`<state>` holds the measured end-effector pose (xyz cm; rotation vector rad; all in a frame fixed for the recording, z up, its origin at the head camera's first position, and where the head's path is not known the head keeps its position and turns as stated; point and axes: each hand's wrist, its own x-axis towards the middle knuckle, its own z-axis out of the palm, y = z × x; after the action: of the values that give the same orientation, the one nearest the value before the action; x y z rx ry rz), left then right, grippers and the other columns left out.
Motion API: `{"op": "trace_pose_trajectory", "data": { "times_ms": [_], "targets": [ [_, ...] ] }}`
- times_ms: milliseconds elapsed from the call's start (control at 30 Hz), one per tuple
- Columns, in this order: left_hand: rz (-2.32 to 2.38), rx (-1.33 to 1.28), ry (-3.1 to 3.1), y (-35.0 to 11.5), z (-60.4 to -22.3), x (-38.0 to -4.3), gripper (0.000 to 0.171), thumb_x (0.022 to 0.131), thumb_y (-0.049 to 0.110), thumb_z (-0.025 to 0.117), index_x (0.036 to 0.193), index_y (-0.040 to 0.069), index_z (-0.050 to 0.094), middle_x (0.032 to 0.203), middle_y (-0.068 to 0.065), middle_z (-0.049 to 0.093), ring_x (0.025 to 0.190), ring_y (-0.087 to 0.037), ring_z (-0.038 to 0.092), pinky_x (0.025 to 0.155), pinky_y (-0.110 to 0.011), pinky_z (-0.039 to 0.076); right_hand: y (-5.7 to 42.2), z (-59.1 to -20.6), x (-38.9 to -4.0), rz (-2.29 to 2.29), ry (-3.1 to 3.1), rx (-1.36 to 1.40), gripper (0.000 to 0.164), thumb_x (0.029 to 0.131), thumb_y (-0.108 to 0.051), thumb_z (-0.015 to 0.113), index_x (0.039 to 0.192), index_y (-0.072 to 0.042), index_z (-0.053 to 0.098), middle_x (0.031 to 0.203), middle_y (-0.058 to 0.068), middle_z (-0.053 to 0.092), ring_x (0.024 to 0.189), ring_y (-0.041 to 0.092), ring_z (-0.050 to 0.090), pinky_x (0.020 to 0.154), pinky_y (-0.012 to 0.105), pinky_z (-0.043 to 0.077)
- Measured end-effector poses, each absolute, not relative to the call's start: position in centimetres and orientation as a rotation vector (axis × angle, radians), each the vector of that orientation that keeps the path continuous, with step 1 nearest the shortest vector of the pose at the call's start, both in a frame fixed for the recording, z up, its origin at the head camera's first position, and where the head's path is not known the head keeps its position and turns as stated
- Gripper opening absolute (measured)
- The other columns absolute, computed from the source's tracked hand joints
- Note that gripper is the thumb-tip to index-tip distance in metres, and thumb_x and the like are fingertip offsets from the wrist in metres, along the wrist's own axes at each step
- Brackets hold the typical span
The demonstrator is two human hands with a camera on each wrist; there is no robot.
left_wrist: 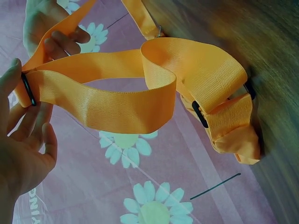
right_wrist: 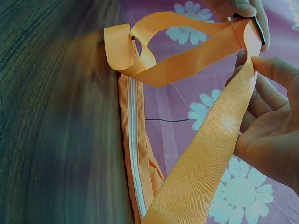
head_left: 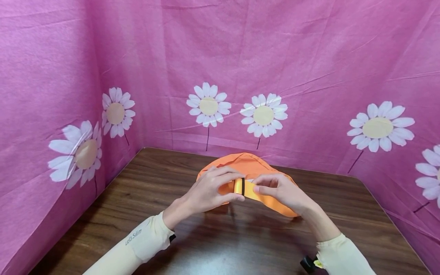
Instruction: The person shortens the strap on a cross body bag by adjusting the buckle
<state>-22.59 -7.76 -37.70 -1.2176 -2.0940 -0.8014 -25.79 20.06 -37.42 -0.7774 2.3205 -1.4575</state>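
Woodgrain table (head_left: 154,172); ribbed, looped strap (left_wrist: 128,111).

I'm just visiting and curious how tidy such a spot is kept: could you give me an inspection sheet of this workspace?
Surface: brown wood-grain table, with a glare patch near the front.
Job's things: orange fabric piece with a pale zip; looped yellow-orange strap running through a black slider.
Clutter: nothing seen, apart from a black object by the right sleeve; too little shows to name it.
Hands: left hand holds the strap at the slider; right hand pinches the strap beside it.
Cables: nothing seen.
Surroundings: creased pink cloth printed with white daisies.
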Motion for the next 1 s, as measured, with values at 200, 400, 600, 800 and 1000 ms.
{"op": "trace_pose_trajectory", "data": {
  "times_ms": [200,400,600,800,1000],
  "targets": [
    [-0.816,-1.23,-2.097,-7.73,-37.73,-22.55,0.057,0.078,0.035,0.091,0.125,0.011,0.07,0.122,0.005,0.067,0.109,-0.006,0.058,0.091,-0.029,0.044,19.91,-37.36,-25.68,-1.469,2.311,-0.83,0.016,0.095,-0.029,0.074,0.108,-0.019,0.077,0.109,0.009,0.068,0.099,0.032,0.058,0.081,0.044,0.049],
    [-0.816,-1.242,-2.11,-7.56,-37.91,-22.51,0.056,0.08,0.037,0.089,0.125,0.011,0.069,0.121,0.006,0.067,0.11,-0.005,0.058,0.096,-0.031,0.044,19.53,-37.31,-25.49,-1.499,2.248,-0.873,0.017,0.097,-0.024,0.073,0.111,-0.014,0.077,0.105,0.013,0.07,0.099,0.032,0.06,0.082,0.043,0.051],
    [-0.831,-1.238,-2.135,-7.35,-38.08,-22.48,0.053,0.083,0.039,0.086,0.125,0.012,0.068,0.117,0.008,0.067,0.107,-0.001,0.058,0.096,-0.038,0.044,19.19,-37.31,-25.32,-1.524,2.213,-0.906,0.017,0.098,-0.019,0.071,0.112,-0.01,0.075,0.108,0.013,0.069,0.106,0.03,0.06,0.086,0.042,0.05],
    [-0.867,-1.218,-2.156,-7.29,-38.08,-22.39,0.051,0.081,0.037,0.088,0.122,0.015,0.067,0.112,0.009,0.068,0.101,0.0,0.06,0.092,-0.035,0.043,19.34,-37.49,-25.53,-1.533,2.191,-0.89,0.018,0.098,-0.019,0.071,0.113,-0.01,0.075,0.108,0.013,0.068,0.103,0.028,0.059,0.085,0.041,0.049],
    [-0.85,-1.211,-2.111,-7.49,-37.88,-22.42,0.051,0.079,0.035,0.09,0.119,0.014,0.067,0.109,0.009,0.068,0.1,0.001,0.061,0.09,-0.036,0.043,19.88,-37.42,-25.87,-1.489,2.218,-0.838,0.023,0.097,-0.024,0.072,0.117,-0.014,0.074,0.117,0.012,0.066,0.108,0.034,0.057,0.089,0.048,0.047]
  ]
}}
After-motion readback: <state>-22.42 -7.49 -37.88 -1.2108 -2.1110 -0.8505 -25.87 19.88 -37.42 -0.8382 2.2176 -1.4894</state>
